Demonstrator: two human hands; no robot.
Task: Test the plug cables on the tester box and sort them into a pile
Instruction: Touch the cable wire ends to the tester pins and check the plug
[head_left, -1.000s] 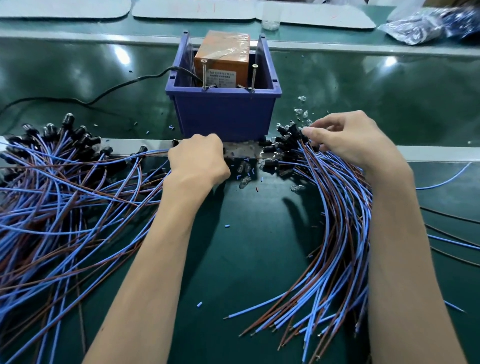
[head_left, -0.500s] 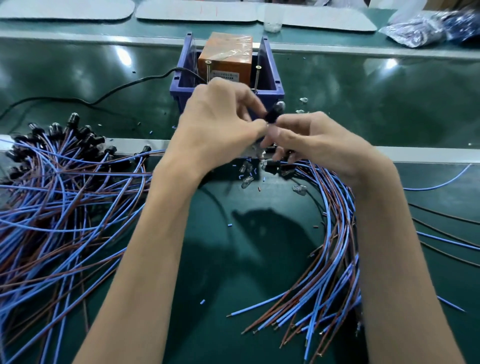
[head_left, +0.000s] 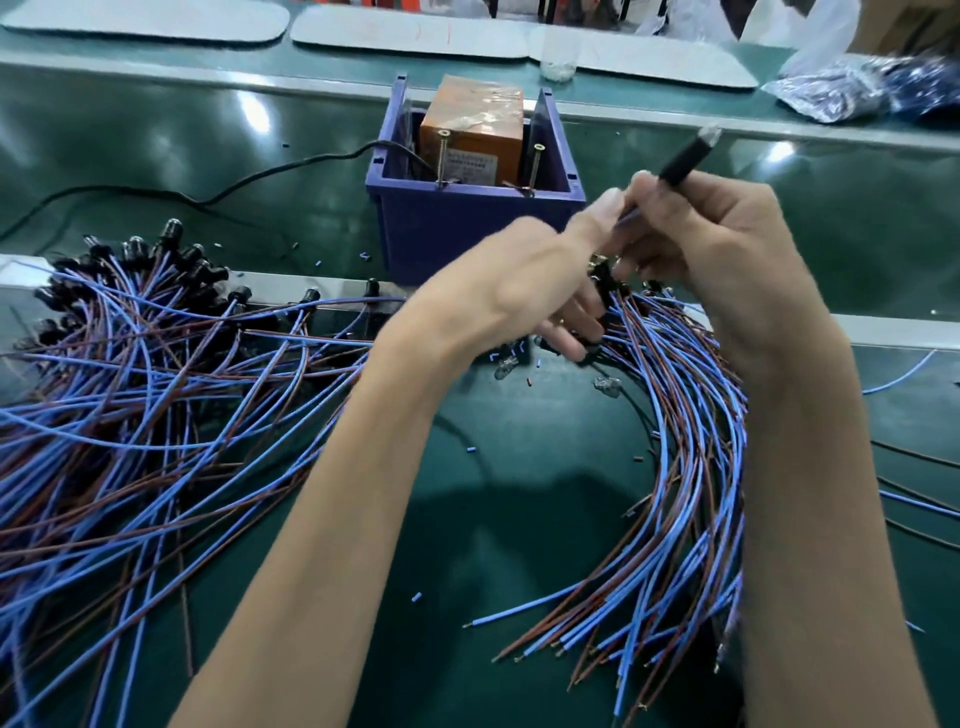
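My right hand holds a black plug with a clear tip, pointing up and to the right, in front of the blue bin. My left hand pinches that plug's blue wire just below it. The orange tester box stands inside the bin, with two upright screws at its front. A bundle of blue and brown plug cables lies under my right forearm. A bigger pile of the same cables covers the left of the table.
A black power cord runs left from the bin. Small clear bulbs and wire scraps lie on the green mat. White mats and a plastic bag lie at the back. Loose wires lie at the right.
Both hands rose from the cable bundle. My right hand lifted one plug higher and to the right, and my left hand slid down onto its wire.
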